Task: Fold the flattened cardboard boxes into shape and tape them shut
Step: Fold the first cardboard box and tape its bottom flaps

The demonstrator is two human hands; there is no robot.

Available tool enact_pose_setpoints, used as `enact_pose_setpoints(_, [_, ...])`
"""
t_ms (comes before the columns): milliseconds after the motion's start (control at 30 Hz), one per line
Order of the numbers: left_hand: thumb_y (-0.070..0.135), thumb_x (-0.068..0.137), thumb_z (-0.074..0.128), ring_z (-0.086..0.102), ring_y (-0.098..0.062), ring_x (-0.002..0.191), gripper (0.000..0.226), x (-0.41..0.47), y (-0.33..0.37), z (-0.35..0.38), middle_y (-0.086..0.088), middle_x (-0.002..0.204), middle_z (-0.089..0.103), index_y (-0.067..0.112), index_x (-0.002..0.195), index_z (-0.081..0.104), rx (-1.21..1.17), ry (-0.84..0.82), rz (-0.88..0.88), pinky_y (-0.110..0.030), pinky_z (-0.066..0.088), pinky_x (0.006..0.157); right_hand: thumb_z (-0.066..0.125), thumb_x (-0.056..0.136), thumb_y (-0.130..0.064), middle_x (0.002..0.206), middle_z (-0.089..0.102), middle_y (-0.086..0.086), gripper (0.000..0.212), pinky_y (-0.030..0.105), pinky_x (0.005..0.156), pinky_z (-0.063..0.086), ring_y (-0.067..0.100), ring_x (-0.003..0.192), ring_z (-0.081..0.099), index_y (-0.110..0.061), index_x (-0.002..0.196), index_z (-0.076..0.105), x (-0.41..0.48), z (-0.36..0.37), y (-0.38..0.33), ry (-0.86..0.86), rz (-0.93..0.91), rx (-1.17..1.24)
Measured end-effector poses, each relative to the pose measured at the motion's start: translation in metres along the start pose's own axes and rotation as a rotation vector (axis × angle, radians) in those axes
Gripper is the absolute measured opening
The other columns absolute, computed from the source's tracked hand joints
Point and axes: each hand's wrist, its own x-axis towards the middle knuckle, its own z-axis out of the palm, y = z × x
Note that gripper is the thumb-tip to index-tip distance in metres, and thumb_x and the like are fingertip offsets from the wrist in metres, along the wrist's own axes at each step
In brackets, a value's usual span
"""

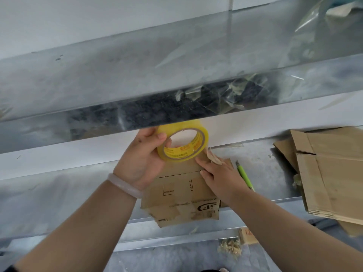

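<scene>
Left hand (pixel 141 154): fingers curled round the tape roll.
Tape roll (pixel 182 141): yellow, on edge, hole facing near, over the box's far side.
Box (pixel 176 195): centre of the shelf (pixel 59 193), near end overhanging; top seam runs left-right; long axis unclear.
Right hand (pixel 220 177): straight fingers pressing the box top.
Knife (pixel 245 177): green, lying near-to-far.
Flat cardboard (pixel 334 173): stacked right.

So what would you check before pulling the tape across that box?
1. Tape gripped by left hand: ok.
2. Flaps closed flat: ok.
3. Right hand flat on box, steadying it: ok.
4. Tape end stuck to box: cannot tell.
5. Knife beside box for cutting: ok.
</scene>
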Motion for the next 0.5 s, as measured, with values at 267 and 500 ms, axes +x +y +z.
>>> enact_pose_setpoints(267, [0.004, 0.085, 0.048, 0.064, -0.021, 0.084, 0.030, -0.006, -0.065, -0.025, -0.012, 0.100, 0.068, 0.011, 0.105, 0.068, -0.139, 0.258, -0.187, -0.034, 0.052, 0.079, 0.043, 0.102, -0.039, 0.160, 0.004, -0.027, 0.035, 0.033, 0.113, 0.030, 0.017, 0.143, 0.030, -0.035, 0.135, 0.054, 0.004, 0.005, 0.006, -0.023, 0.021, 0.027])
enact_pose_setpoints(500, [0.002, 0.082, 0.049, 0.064, -0.017, 0.073, 0.032, -0.007, -0.070, -0.030, -0.006, 0.086, 0.068, 0.006, 0.112, 0.060, -0.121, 0.235, -0.186, -0.037, 0.046, 0.085, 0.056, 0.098, -0.023, 0.158, 0.018, -0.024, 0.041, 0.013, 0.109, 0.024, -0.001, 0.142, 0.023, -0.038, 0.136, 0.054, 0.005, 0.005, 0.012, 0.018, -0.025, 0.396])
